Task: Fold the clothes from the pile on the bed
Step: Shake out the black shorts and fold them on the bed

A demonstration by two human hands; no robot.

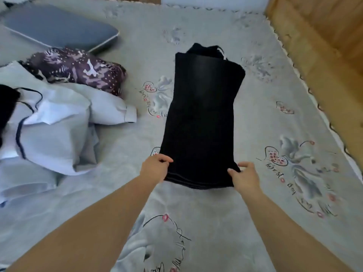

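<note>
1. Black garment [204, 114], already folded into a long narrow strip, lying flat mid-bed [225, 222], near hem toward the camera.
2. Left hand [155, 169] pinching the near-left corner of the hem, fingers [166, 159] curled over the fabric edge.
3. Right hand [245, 177] at the near-right corner, thumb pressed on the cloth, fingers loosely curled just beside the edge; grip seemingly light.
4. Step in hand, by judgement: lengthwise fold done, crosswise fold about to start.
5. Next move likely calling for both corners lifted together and carried toward the far end, edges kept aligned.
6. Unfolded pile [49, 130] of pale blue clothing waiting at left, patterned purple item [78, 69] behind it.
</note>
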